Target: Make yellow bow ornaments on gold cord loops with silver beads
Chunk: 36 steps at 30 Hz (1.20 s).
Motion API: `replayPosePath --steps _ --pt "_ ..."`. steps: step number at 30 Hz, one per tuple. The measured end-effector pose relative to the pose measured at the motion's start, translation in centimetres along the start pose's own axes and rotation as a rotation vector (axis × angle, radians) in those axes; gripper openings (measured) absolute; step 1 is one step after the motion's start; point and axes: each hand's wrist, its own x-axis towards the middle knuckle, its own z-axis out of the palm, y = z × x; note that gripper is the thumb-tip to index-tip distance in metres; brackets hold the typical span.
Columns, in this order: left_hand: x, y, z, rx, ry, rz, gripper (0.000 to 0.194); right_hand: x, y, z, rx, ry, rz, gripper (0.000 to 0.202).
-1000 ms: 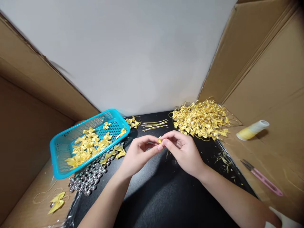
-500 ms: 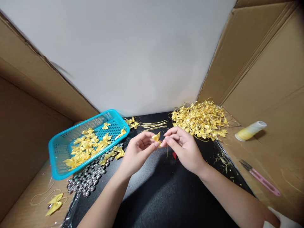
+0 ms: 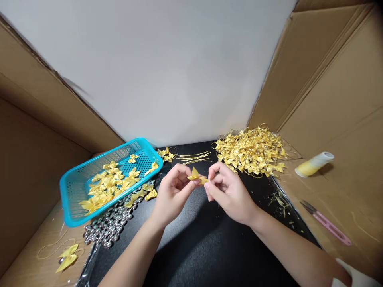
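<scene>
So the little yellow bow (image 3: 194,174) is up in the air between both hands, over the black table (image 3: 209,247), one pointy tip sticking up. Looks like thin satiny ribbon, so probably next to no weight, soft, a bit slippery and easy to crease; I'd say the middle is the safest place to pinch it.

The left hand (image 3: 174,194) has it nipped between thumb and forefinger, basically closed on it. The right hand (image 3: 231,194) has its thumb tip right at the bow's other end, with the fingers curled and loosely parted; can't tell if that's a proper grip or just a touch.

Further out, silvery beads (image 3: 110,223) sit beside the blue basket (image 3: 67,199) of bows on the left, gold strips (image 3: 194,156) lie behind the hands, and there's a big heap of looped bows (image 3: 251,151) off to the right.
</scene>
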Motion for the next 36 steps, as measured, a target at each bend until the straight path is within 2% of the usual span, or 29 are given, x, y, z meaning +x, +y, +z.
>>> replayPosePath --steps 12,16,20,28,36 --pt "-0.3 -0.6 -0.1 0.096 0.035 0.08 0.016 -0.2 -0.2 0.1 0.027 -0.019 -0.018 0.013" --pt "-0.4 -1.2 -0.4 0.152 0.06 0.131 0.013 -0.2 -0.2 0.2 0.025 -0.013 -0.014 0.013" --pt "-0.5 -1.6 -0.6 0.168 0.022 0.222 0.014 -0.3 -0.2 0.3 -0.018 -0.011 -0.052 0.014" --pt "-0.2 -1.8 -0.7 0.185 0.002 0.501 0.015 -0.5 0.0 0.6 -0.313 0.034 -0.377 0.017" --pt "-0.8 -1.6 -0.9 0.306 -0.011 0.677 0.013 -0.9 1.6 1.4 -0.385 0.086 -0.681 0.02"
